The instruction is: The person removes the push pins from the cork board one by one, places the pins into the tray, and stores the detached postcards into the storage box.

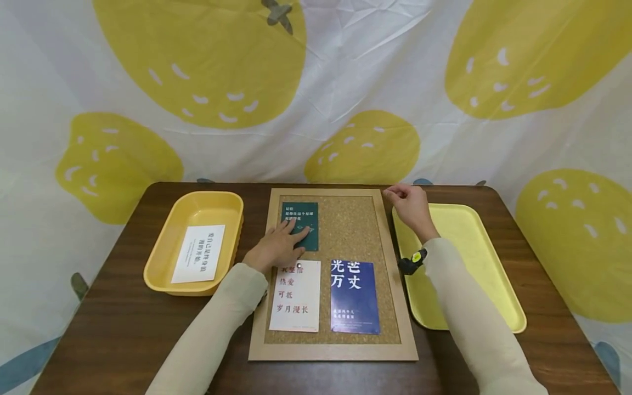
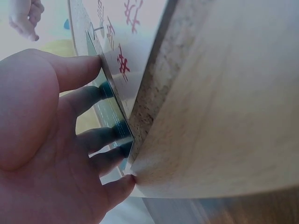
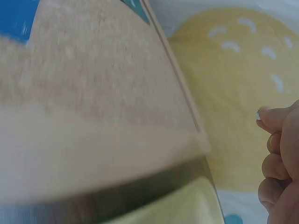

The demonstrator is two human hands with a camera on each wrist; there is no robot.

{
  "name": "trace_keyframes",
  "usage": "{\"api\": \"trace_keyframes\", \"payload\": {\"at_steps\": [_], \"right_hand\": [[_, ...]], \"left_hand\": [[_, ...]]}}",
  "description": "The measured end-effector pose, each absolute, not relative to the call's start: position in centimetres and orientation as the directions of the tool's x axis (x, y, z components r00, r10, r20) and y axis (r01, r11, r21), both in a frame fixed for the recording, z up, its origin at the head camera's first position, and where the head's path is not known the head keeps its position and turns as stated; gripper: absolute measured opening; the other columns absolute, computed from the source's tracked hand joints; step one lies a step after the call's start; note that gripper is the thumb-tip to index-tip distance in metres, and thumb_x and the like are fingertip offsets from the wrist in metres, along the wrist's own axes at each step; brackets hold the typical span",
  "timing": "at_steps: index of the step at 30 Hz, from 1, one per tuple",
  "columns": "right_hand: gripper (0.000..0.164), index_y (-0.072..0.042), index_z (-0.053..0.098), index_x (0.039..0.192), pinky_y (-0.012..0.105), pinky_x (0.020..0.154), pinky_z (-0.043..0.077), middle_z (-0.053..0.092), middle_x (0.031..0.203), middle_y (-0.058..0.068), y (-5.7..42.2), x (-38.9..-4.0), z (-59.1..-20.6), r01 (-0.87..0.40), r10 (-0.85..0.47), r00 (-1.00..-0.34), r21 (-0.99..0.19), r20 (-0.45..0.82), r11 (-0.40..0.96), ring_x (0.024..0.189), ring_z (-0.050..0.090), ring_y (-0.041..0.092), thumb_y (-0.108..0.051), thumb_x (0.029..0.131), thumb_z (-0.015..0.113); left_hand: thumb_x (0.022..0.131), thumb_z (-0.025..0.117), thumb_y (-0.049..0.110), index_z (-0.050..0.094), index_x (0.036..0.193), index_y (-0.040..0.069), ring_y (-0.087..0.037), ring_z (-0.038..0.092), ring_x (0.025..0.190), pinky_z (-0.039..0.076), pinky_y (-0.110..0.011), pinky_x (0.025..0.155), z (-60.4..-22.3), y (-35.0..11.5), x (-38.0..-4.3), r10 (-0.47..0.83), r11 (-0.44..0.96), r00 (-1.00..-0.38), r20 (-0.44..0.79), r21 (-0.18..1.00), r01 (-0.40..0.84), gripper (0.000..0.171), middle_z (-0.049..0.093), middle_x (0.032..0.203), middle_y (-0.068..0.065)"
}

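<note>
One dark-green rectangular card (image 1: 307, 217): upper left on the wood-framed cork board (image 1: 349, 230).
Left grip (image 1: 278, 247): fingers spread, tips resting on that card.
Right grip (image 1: 407, 206): thumb and finger pinching a tiny white object (image 3: 258, 115) near the board's upper right corner.

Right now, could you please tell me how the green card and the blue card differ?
The green card lies upper left on the corkboard, the blue card lower right. The left hand rests on the green card; the blue card is untouched. Both carry white writing.
</note>
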State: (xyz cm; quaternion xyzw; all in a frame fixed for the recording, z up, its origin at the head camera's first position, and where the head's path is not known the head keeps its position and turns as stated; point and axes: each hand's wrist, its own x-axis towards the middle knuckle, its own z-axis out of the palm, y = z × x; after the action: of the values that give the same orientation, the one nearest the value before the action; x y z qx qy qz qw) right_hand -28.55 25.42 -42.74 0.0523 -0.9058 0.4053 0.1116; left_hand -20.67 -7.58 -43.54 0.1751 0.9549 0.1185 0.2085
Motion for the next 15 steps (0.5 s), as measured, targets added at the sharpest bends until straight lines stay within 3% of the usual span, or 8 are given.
{"api": "trace_keyframes", "payload": {"at_steps": [10,15], "right_hand": [[0.026,-0.001,0.074,0.100,0.022,0.052,0.040,0.067,0.086,0.020,29.5,-27.7,-43.7,-0.135,0.051,-0.971,-0.709,0.234,0.692,0.064,0.050,0.012,-0.025,0.097,0.066],[0.024,-0.001,0.075,0.099,0.022,0.052,0.037,0.061,0.074,0.009,31.2,-27.4,-44.5,-0.101,0.073,-0.974,-0.700,0.215,0.707,0.063,0.047,0.011,-0.023,0.097,0.066]], "left_hand": [[0.105,0.045,0.040,0.021,0.159,0.028,-0.033,0.002,0.153,0.007,-0.052,0.123,-43.4,-7.7,-20.7,0.388,0.910,-0.849,-0.359,0.297,0.290,0.060,0.007,0.166,-0.013],[0.105,0.045,0.041,0.021,0.159,0.028,-0.033,0.002,0.153,0.007,-0.052,0.123,-43.4,-7.8,-20.7,0.385,0.911,-0.849,-0.361,0.293,0.289,0.061,0.006,0.166,-0.013]]}}
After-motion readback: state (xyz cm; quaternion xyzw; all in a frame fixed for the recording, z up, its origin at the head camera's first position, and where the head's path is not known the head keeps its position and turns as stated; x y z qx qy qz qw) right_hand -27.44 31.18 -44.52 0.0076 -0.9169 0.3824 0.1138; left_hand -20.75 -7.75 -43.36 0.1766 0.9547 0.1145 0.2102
